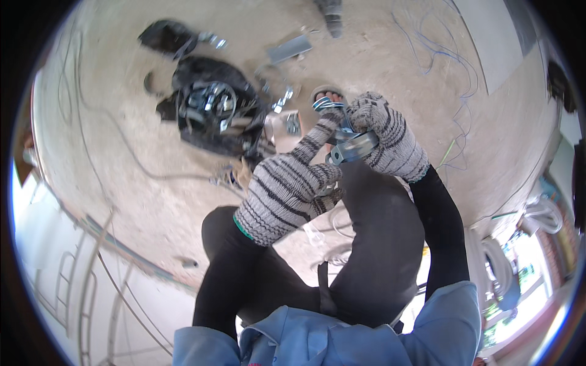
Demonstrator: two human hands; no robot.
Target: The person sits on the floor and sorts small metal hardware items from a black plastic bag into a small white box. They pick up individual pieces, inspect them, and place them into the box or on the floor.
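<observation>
A shiny metal pipe clamp [354, 148], a bent band with a holed tab, sits in front of my knees. My right hand [386, 135], in a grey-and-black striped knit glove, is closed round its right side. My left hand [285, 186], gloved the same way, is just left of the clamp with its fingers apart. One finger reaches forward beside the band, while the lower fingers bend near the holed tab. Whether the left fingertips touch the metal I cannot tell.
A black bag [213, 107] full of metal fittings lies on the dusty floor ahead, beside a small box [285, 129]. Farther off are a dark pouch [168, 38] and a grey flat piece [289, 49]. Loose blue wires [455, 56] trail at the right near a pale panel [494, 43].
</observation>
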